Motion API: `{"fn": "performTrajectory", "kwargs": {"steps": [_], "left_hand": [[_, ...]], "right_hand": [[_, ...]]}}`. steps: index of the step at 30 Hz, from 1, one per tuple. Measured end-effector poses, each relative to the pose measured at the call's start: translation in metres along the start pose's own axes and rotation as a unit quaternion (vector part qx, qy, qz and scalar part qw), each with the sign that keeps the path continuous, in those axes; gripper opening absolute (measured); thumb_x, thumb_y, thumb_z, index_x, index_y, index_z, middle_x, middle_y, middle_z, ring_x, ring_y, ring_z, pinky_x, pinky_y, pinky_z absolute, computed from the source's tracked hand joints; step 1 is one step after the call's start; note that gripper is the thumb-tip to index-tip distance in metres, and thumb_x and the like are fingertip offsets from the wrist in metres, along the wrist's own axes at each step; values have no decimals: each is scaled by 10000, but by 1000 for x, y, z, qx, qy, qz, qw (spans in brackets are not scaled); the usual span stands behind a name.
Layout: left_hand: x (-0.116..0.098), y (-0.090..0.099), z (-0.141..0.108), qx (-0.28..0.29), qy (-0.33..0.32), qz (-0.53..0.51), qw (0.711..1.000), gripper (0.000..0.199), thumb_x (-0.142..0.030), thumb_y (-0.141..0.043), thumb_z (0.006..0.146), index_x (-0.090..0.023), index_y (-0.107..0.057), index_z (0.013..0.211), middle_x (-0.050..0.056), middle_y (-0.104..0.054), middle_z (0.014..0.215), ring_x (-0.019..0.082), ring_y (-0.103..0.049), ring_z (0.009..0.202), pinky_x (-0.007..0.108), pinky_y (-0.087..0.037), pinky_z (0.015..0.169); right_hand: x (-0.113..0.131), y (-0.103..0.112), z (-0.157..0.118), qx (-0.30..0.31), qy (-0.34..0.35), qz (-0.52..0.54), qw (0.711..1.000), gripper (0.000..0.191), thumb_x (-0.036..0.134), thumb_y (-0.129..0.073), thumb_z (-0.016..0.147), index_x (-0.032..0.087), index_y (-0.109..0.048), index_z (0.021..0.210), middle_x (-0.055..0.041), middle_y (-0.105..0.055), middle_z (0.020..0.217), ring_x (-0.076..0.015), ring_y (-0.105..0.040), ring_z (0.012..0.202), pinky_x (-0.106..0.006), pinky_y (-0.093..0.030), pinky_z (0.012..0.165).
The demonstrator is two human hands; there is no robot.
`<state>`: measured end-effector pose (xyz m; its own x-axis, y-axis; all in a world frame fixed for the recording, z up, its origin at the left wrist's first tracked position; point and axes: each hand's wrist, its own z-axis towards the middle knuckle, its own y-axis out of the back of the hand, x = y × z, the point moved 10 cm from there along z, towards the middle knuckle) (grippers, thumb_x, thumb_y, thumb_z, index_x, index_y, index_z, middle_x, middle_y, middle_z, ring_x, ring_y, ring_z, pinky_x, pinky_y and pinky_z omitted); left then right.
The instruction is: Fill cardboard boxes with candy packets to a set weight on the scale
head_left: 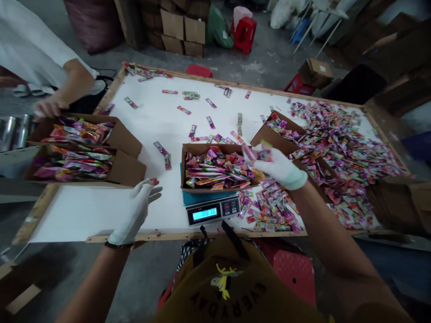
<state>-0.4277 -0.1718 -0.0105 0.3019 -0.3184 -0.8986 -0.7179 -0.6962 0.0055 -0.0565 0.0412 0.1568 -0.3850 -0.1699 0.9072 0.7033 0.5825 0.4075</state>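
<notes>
With the cardboard box (218,185) as the clock's centre, the right hand (279,167), white-gloved, reaches in at three o'clock; its grip is closed on a few glossy, slim packets (258,154) beside the box's rim. At eight o'clock the left hand (135,207), also gloved, hovers with fingers spread, its grip loose and holding nothing visible. The box, full of crinkled pink and purple sachets, sits on a digital scale (232,205) on the smooth white counter (84,211); its lit digits are blurred. The apron (235,273), at six o'clock, reads "EVERYDAY".
</notes>
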Motion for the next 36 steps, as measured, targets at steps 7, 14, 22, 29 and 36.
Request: {"fn": "performTrajectory", "kwargs": {"steps": [7,14,22,29,36], "left_hand": [[-16,-11,8,-4,-40,4,999,442,-441,-782,738,-180,-676,1079,114,-722,1225,230,-740,938,363,-616,828],[-50,-37,13,26,-62,-10,998,503,-482,-824,687,-152,-705,1048,148,-729,1241,260,-739,969,367,-604,825],[-93,-70,-8,80,-81,-10,993,481,-481,-831,712,-175,-720,1065,83,-743,1081,219,-719,942,322,-577,859],[-75,-72,-3,95,-70,-10,993,552,-540,-850,681,-164,-693,1054,115,-718,1179,232,-728,979,334,-587,844],[-47,-28,0,29,-65,24,997,509,-538,-774,739,-175,-697,1088,126,-721,1268,263,-747,1023,356,-622,833]], "right_hand": [[-20,50,-47,-113,-83,131,981,479,469,-939,676,267,-657,1006,-13,-679,873,-212,-651,846,-352,-581,786],[-14,49,-51,-117,-113,131,978,493,450,-975,633,227,-572,809,37,-594,664,-121,-535,559,-254,-437,493],[21,2,8,-50,27,-52,997,239,354,-762,842,182,-674,984,-31,-713,849,-175,-651,740,-317,-534,723],[18,-119,72,152,15,-399,904,197,327,-663,986,159,-747,1046,-121,-774,1094,-248,-701,979,-308,-483,829],[9,-111,67,143,42,-349,925,156,291,-672,942,155,-720,1001,-95,-760,1012,-227,-677,921,-314,-487,851]]}}
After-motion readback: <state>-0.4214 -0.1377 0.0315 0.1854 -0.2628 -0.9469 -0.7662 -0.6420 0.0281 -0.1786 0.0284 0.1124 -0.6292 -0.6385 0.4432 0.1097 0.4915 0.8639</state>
